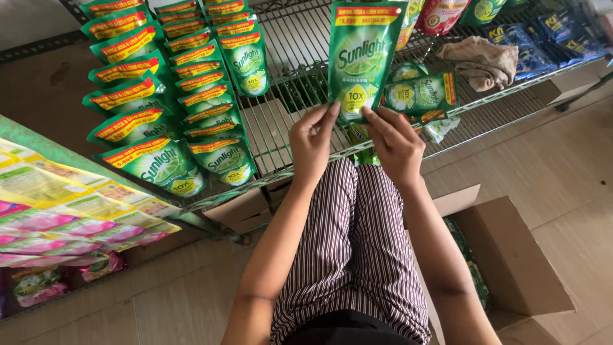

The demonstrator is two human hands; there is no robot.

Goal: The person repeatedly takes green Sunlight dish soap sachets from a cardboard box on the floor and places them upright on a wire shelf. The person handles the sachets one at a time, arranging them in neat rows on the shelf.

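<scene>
Nearest the camera, over a lap in striped brown-and-white trousers [357, 255], two bare forearms reaching forward. Beside the right knee, an open brown cardboard box [511, 262] on the pale tiled floor [562, 166], flaps spread, a strip of green packets showing inside, close enough to draw from without shifting. Just beyond the knees, left hand [311, 142] and right hand [396, 144], each pinching a bottom corner of a tall green plastic refill pouch with a yellow round badge [362, 57]; fingers narrow, thumbs behind; held upright and face-on by its lower edge, above the front of the grey wire shelf [287, 76]. To the left on that shelf, overlapping rows of matching green pouches [159, 96], leaning back like tiles so every front shows. Further right, two loose green pouches [421, 94] lying flat, then a crumpled beige cloth [482, 61] and dark blue sachets [555, 35] at the far end.
</scene>
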